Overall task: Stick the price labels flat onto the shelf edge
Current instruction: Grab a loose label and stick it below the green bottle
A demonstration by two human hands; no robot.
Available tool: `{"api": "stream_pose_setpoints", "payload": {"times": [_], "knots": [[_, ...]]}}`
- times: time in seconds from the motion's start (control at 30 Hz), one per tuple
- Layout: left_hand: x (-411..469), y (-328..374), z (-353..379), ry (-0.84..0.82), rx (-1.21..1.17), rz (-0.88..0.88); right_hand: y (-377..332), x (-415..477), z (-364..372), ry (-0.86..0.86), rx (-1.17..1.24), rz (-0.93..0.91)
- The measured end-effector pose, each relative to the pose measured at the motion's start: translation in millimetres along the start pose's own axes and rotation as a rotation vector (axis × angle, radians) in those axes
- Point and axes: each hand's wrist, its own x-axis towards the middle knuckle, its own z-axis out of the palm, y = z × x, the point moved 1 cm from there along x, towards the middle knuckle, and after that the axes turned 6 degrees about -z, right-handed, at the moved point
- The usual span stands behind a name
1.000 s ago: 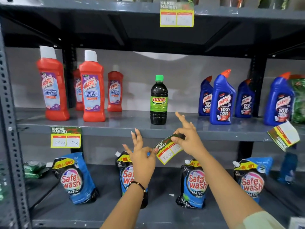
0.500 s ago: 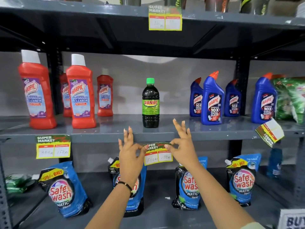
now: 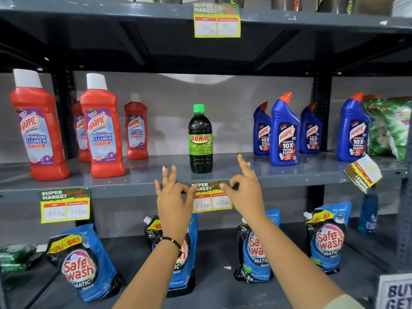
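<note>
While both hands pinch its top corners, the yellow-bordered paper price label (image 3: 211, 197) sits level against the grey metal shelf edge (image 3: 124, 190).
Left hand (image 3: 172, 200) and right hand (image 3: 246, 192) each grip with thumb and forefinger.

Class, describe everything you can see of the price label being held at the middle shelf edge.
The price label is a yellow-bordered paper card with a green SUPER MARKET header and two white boxes handwritten 300 and 150. It sits level against the middle shelf edge, below the Sunny bottle, its top corners pinched by the left hand and right hand.
</note>
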Motion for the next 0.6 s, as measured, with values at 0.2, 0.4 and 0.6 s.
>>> {"api": "stream_pose_setpoints", "payload": {"times": [0.2,0.4,0.6], "knots": [[-4,4,3,0.090,-0.116,-0.038,-2,-1,6,0.031,-0.019,-0.027],[-5,4,9,0.159,-0.177,-0.037,0,0,16,0.088,-0.101,-0.031],[-5,-3,17,0.177,-0.100,0.067,3,-2,22,0.098,-0.184,-0.094]]}}
